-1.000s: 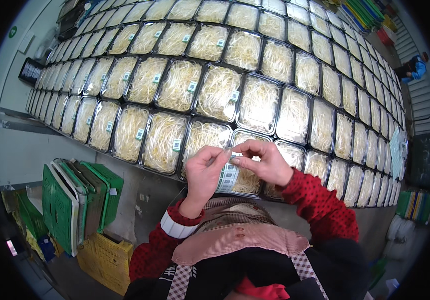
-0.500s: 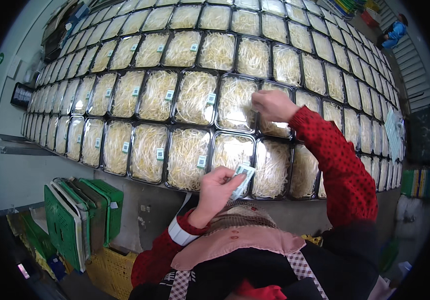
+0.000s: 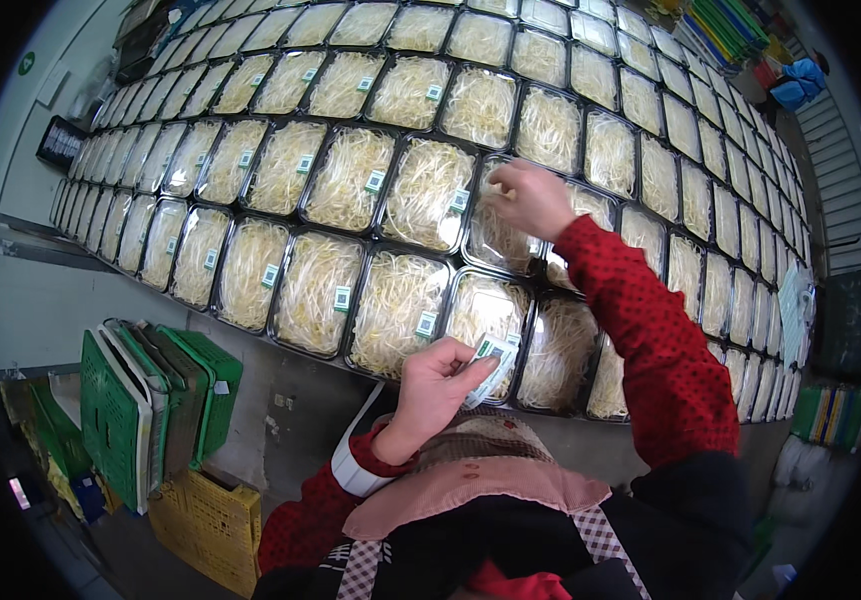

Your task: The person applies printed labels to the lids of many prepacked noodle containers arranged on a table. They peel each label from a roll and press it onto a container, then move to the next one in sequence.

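Rows of black trays (image 3: 320, 290) of pale bean sprouts under clear film cover the table, many on the left bearing small green-and-white labels (image 3: 341, 298). My left hand (image 3: 430, 390), low at the table's front edge, pinches a sheet of labels (image 3: 490, 370) between thumb and fingers, over a front-row tray (image 3: 480, 310). Higher and to the right, my right hand (image 3: 530, 200) is over a second-row tray (image 3: 500, 245), fingers curled and pinched at its upper part; what they hold, if anything, is hidden.
Green crates (image 3: 115, 420) lean at lower left beside a yellow crate (image 3: 205, 525). A coloured stack (image 3: 715, 35) stands at upper right, more crates (image 3: 825, 415) at right. A person in blue (image 3: 797, 83) is beyond the table's right side.
A second ago both hands met at the label sheet. My right hand has since moved up to the second-row tray; my left hand has lowered with the sheet.
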Motion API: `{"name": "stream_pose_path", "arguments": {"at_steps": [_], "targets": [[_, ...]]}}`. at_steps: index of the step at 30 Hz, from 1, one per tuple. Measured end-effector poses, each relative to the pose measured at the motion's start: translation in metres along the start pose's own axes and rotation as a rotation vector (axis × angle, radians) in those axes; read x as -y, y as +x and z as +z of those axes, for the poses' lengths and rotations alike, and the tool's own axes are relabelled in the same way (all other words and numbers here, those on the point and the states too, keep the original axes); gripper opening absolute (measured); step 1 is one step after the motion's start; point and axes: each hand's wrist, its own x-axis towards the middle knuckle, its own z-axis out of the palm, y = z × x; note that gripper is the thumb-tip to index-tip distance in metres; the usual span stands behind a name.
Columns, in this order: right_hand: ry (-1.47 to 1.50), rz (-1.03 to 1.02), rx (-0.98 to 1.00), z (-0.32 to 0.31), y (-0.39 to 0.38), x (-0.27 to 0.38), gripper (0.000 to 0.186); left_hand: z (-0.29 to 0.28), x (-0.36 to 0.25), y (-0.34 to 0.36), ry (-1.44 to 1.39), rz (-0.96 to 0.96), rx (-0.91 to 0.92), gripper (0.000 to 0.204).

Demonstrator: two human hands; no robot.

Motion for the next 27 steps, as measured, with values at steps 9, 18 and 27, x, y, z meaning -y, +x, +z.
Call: {"name": "stream_pose_path", "arguments": {"at_steps": [9, 18, 27], "targets": [[-0.206, 0.095, 0.020, 0.050, 0.020, 0.019, 0.020, -0.018, 0.000, -0.006, -0.019, -0.019, -0.055, 0.014], [0.268, 0.115, 0.175, 0.031, 0.031, 0.008, 0.015, -0.029, -0.010, -0.009, -0.018, -0.015, -0.099, 0.013], [-0.066, 0.163, -0.169, 0.046, 0.030, 0.012, 0.027, -0.040, -0.023, 0.010, 0.171, 0.160, -0.130, 0.011]]}}
